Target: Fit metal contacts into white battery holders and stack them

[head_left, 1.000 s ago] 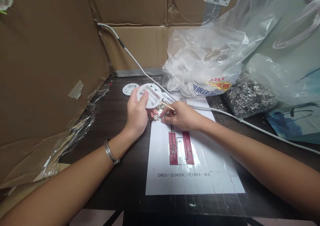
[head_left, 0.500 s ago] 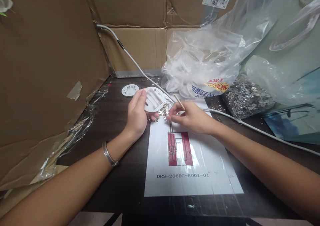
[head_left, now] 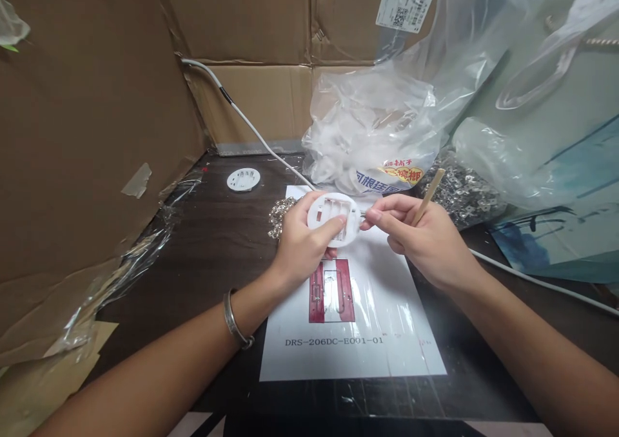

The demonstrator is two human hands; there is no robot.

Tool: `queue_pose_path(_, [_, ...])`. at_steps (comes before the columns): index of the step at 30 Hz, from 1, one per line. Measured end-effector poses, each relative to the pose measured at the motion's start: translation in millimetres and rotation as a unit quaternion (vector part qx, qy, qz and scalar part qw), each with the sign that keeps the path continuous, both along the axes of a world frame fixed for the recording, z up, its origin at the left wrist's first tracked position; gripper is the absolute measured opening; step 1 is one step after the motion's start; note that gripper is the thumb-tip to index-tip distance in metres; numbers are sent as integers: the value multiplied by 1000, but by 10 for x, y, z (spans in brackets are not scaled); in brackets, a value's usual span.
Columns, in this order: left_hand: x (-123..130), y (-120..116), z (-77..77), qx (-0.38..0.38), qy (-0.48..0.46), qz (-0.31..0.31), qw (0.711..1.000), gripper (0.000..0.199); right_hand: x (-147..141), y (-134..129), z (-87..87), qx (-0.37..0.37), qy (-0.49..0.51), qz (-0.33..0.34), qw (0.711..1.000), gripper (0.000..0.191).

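Observation:
My left hand [head_left: 297, 243] grips a round white plastic battery case [head_left: 333, 203], its thumb pressed over the slotted compartment and its face tilted up. Close to the case's right edge, my right hand [head_left: 428, 240] is closed with a thin wooden stick [head_left: 429, 195] slanting up out of it. The right thumb and index finger pinch together beside the case; whatever small thing may be at their tips is too small to make out. Behind my left hand lies a pile of small metal clips [head_left: 276, 218], partly hidden. Another white round case [head_left: 243, 179] rests on the dark table.
A printed sheet [head_left: 285, 363] with a red diagram is taped under my hands. Beyond are a clear bag of white parts [head_left: 348, 134], a bag of metal clips [head_left: 464, 192] and a pale bag [head_left: 570, 166]. A white cable [head_left: 251, 124] crosses behind; cardboard [head_left: 87, 140] walls the left.
My left hand has moved right with the case, uncovering the clip pile on its left. The right hand has moved right and away from the pile to the case's edge, stick still in it.

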State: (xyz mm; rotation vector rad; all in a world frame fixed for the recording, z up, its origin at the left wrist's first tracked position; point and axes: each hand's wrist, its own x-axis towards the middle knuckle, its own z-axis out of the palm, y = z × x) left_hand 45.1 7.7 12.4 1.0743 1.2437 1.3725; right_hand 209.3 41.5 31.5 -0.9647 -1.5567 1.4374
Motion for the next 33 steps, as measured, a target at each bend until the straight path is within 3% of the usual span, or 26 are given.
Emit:
queue_pose_path(4, [-110,-128,-47,44,112,-18,993,25,-16,-24,-6,-15,-7,10,1000,24])
queue_pose_path(8, [-158,-203,-63,106,193,-31,975,17,-46,-50,-5,-25,-20,19,999,25])
queue_pose_path(16, [-145,-218,-75,118,207,-77,968,23,-72,-62,-54,31,-61,11,998,20])
queue_pose_path(26, [-143,-231,-76,124,221,-94,963,21,-69,-61,-219,176,-135,3,975,20])
queue_pose_path(33, [-156,-217,-102,116,227,-70,964,26,-39,-33,-177,149,-149,33,977,19])
